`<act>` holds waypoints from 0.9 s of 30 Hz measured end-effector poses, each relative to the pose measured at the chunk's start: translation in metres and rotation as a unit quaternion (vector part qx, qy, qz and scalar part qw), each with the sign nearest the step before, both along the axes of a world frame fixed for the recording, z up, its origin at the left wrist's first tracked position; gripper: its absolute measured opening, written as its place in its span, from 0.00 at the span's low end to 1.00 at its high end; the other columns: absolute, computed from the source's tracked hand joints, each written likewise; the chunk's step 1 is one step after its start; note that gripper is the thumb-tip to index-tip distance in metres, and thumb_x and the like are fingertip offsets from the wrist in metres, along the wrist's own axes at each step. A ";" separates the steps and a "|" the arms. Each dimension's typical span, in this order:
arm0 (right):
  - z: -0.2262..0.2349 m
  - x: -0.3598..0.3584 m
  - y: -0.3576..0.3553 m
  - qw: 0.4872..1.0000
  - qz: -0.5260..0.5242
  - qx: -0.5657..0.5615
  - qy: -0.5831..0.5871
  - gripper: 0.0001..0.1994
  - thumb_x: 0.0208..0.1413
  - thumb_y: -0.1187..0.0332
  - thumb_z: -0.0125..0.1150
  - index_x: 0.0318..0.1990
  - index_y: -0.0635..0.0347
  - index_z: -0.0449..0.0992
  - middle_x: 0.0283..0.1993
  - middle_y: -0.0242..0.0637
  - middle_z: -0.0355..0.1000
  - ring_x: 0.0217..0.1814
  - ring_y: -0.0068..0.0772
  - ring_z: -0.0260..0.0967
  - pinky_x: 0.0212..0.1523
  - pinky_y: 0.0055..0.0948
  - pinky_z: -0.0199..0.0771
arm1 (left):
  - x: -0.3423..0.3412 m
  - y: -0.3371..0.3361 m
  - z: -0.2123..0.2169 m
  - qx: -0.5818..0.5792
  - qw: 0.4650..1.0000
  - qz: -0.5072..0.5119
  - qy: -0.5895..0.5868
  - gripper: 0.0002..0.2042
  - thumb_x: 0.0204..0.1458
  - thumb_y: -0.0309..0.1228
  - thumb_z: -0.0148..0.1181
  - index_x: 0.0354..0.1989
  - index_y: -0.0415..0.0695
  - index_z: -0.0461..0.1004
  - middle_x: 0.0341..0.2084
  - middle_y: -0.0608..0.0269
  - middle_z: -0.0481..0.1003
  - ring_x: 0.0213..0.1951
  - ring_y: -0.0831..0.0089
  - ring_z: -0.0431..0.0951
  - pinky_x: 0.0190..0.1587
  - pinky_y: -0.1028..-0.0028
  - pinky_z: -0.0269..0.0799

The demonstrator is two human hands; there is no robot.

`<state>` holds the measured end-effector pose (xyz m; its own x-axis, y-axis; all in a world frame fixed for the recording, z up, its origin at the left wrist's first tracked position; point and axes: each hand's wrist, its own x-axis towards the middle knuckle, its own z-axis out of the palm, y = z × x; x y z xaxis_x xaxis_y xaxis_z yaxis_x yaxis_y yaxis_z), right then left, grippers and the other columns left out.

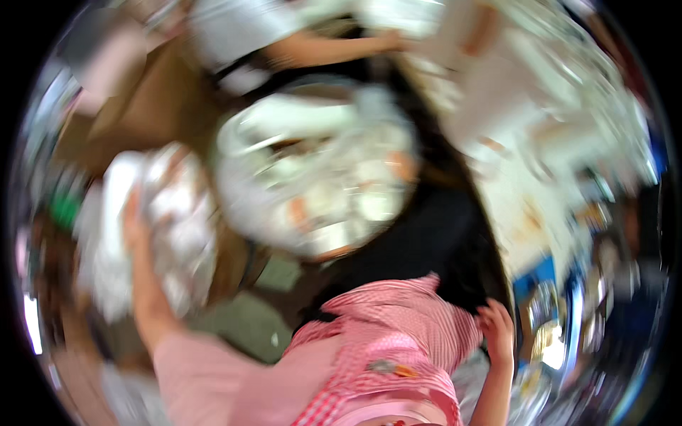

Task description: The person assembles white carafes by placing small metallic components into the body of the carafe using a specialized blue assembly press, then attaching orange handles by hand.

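- Head view: the left hand is reaching up and pressing against a crumpled white bag; blur is hiding whether its fingers are gripping it, so I cannot tell.
- The bag is lying directly under and around that hand, left of a big round clear bag of pale items.
- The right hand is hanging open with fingers spread, holding nothing, beside a pink striped shirt.
- Another person's arm is stretching across the top.

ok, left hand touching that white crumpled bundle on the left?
Touching. The head view, though motion-blurred, shows the left hand laid against the white crumpled bundle, fingers overlapping its surface with no gap visible.
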<state>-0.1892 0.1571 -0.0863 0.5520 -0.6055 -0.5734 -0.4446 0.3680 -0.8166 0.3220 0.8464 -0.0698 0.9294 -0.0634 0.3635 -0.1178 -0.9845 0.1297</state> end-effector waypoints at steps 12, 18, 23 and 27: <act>0.059 0.107 -0.032 0.969 0.034 -0.150 -0.193 0.21 0.63 0.71 0.59 0.62 0.64 0.64 0.48 0.39 0.75 0.44 0.26 0.73 0.48 0.24 0.74 | -0.005 -0.527 0.047 -0.260 0.818 -0.494 -0.139 0.32 0.46 0.34 0.70 0.62 0.42 0.68 0.62 0.54 0.70 0.62 0.57 0.68 0.65 0.59 0.59; 0.031 0.134 0.016 0.967 0.093 -0.142 -0.192 0.22 0.64 0.68 0.60 0.63 0.64 0.64 0.44 0.41 0.76 0.39 0.26 0.72 0.45 0.28 0.75 | -0.073 -0.747 0.128 -0.293 0.755 -0.505 -0.299 0.37 0.49 0.53 0.62 0.55 0.28 0.69 0.51 0.37 0.72 0.54 0.48 0.72 0.56 0.53 0.66; 0.007 0.102 0.025 0.973 0.089 -0.126 -0.173 0.20 0.64 0.68 0.59 0.61 0.66 0.66 0.42 0.40 0.76 0.38 0.26 0.72 0.47 0.27 0.76 | -0.074 -0.790 0.140 -0.204 0.774 -0.568 -0.193 0.23 0.54 0.45 0.56 0.47 0.35 0.80 0.48 0.48 0.75 0.56 0.56 0.70 0.59 0.45 0.57; -0.002 0.084 0.026 0.973 0.097 -0.133 -0.163 0.16 0.64 0.66 0.60 0.54 0.67 0.71 0.40 0.38 0.76 0.37 0.24 0.72 0.44 0.26 0.76 | 0.017 -0.688 0.131 -0.415 0.788 -0.372 -0.263 0.10 0.47 0.35 0.64 0.32 0.42 0.77 0.41 0.47 0.74 0.45 0.52 0.74 0.45 0.54 0.70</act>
<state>-0.1047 0.1836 -0.0878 0.7975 -0.5739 -0.1861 -0.1857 0.0600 -0.9808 0.3389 0.1584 0.0612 0.4550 -0.0568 0.8887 -0.8739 -0.2201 0.4334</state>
